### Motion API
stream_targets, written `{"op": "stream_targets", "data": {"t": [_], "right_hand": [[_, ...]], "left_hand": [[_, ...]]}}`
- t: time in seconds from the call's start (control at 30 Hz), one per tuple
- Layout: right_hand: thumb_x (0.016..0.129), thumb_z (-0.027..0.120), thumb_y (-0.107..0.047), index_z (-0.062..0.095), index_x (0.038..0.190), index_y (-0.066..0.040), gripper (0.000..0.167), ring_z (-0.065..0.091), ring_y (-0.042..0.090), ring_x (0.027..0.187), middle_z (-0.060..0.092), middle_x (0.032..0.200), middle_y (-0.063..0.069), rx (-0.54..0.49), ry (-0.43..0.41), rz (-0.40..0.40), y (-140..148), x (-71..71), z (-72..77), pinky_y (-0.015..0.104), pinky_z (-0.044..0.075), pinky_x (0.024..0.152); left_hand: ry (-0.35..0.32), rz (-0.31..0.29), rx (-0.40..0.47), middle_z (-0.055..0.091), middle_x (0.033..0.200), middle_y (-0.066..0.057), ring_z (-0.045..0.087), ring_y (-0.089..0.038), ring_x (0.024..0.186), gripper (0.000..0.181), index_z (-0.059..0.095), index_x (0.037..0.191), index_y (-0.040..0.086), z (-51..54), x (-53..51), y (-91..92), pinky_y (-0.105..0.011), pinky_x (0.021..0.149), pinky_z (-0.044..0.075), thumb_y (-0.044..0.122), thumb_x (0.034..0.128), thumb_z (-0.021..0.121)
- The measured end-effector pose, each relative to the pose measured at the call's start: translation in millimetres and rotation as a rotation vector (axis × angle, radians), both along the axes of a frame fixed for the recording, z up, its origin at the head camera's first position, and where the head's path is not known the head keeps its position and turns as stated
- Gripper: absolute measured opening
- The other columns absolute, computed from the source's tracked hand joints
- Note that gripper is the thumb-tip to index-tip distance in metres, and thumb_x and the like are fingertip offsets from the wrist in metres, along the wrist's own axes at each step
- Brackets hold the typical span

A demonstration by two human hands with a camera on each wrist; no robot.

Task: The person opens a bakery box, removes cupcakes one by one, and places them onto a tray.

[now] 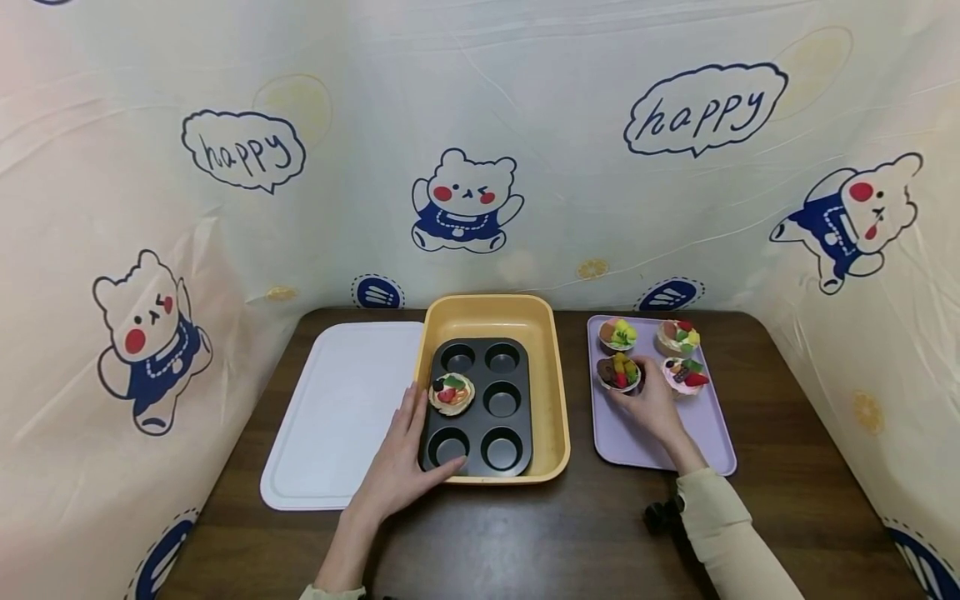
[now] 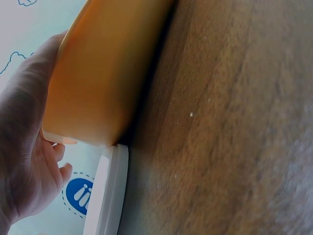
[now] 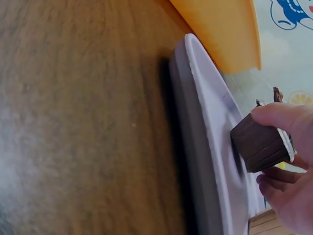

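Note:
A cupcake in a dark brown cup (image 3: 259, 144), topped with brown, yellow, green and red pieces (image 1: 619, 372), is between the thumb and fingers of my right hand (image 1: 651, 403). It is at the left side of the lilac tray (image 1: 637, 446); the right wrist view shows it tilted. My left hand (image 1: 401, 454) rests at the front-left corner of the yellow bin (image 1: 551, 400), fingers extended along its left rim and thumb across the front rim. Inside lies a dark muffin pan (image 1: 480, 425). One fruit-topped cupcake (image 1: 452, 393) sits in its middle-left cup.
Three more cupcakes stand on the lilac tray: one behind the held cupcake (image 1: 617, 334), one at the back right (image 1: 677, 337), one at the right (image 1: 684, 377). A white tray (image 1: 337, 417) lies left of the bin. A printed curtain (image 1: 570, 208) hangs behind the wooden table (image 1: 525, 542).

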State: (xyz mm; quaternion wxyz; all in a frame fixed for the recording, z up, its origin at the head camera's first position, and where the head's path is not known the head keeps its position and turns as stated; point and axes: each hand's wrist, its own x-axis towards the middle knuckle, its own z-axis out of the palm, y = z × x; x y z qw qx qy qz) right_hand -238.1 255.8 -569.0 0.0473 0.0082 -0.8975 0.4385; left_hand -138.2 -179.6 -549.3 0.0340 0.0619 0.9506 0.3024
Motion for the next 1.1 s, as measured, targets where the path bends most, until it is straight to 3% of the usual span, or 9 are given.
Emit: {"op": "stream_targets", "data": {"t": [0.2,0.63,0.87,1.0,1.03,1.1], "right_hand": [[0.092,0.083,-0.005,0.045,0.148,0.016,0.070,0.052,0.056,0.144,0.054,0.149,0.041,0.057,-0.023,0.009,-1.5,0.5,5.1,0.067,0.039,0.128],[0.093,0.085,-0.011,0.042,0.151,0.016,0.077,0.054,0.056,0.141,0.053,0.149,0.041,0.010,-0.069,0.040,-0.8,-1.5,12.5,0.068,0.043,0.124],[0.086,0.092,-0.025,0.036,0.159,0.013,0.099,0.051,0.060,0.140,0.049,0.153,0.044,0.108,0.051,0.080,2.5,-5.9,19.6,0.076,0.040,0.120],[0.087,0.093,-0.045,0.035,0.164,0.004,0.108,0.052,0.057,0.141,0.047,0.156,0.039,0.185,0.098,0.098,10.6,-14.1,15.8,0.077,0.043,0.117],[0.086,0.093,-0.051,0.034,0.166,0.000,0.111,0.053,0.056,0.142,0.047,0.158,0.037,0.206,0.106,0.101,14.7,-18.9,9.3,0.077,0.045,0.116],[0.090,0.090,-0.048,0.030,0.168,0.000,0.109,0.050,0.056,0.146,0.043,0.162,0.036,0.234,0.088,0.121,10.9,-15.0,22.0,0.077,0.043,0.118]], "left_hand": [[-0.003,0.003,0.006,-0.006,0.189,-0.001,0.014,-0.040,0.174,0.130,0.010,0.179,0.020,0.6,0.7,-0.1,-0.068,0.132,0.033,0.079,0.0839,0.077],[-0.014,0.009,0.011,-0.007,0.189,0.001,0.013,-0.039,0.174,0.132,0.011,0.179,0.020,0.4,0.2,0.4,-0.068,0.132,0.033,0.080,0.0816,0.078],[-0.017,0.005,0.014,-0.008,0.188,0.003,0.014,-0.039,0.174,0.131,0.010,0.179,0.023,0.2,0.1,0.2,-0.067,0.132,0.033,0.077,0.0824,0.080],[-0.016,0.004,0.011,-0.008,0.188,0.003,0.014,-0.040,0.174,0.131,0.010,0.179,0.023,-0.1,0.4,-0.1,-0.068,0.132,0.033,0.078,0.0822,0.079],[-0.016,0.005,0.011,-0.008,0.188,0.002,0.014,-0.040,0.174,0.131,0.010,0.179,0.023,-0.1,0.4,-0.2,-0.068,0.132,0.033,0.077,0.0822,0.079],[-0.017,0.005,0.010,-0.008,0.188,0.002,0.014,-0.040,0.174,0.132,0.010,0.179,0.022,0.2,0.6,-0.4,-0.068,0.132,0.033,0.079,0.0816,0.079]]}}
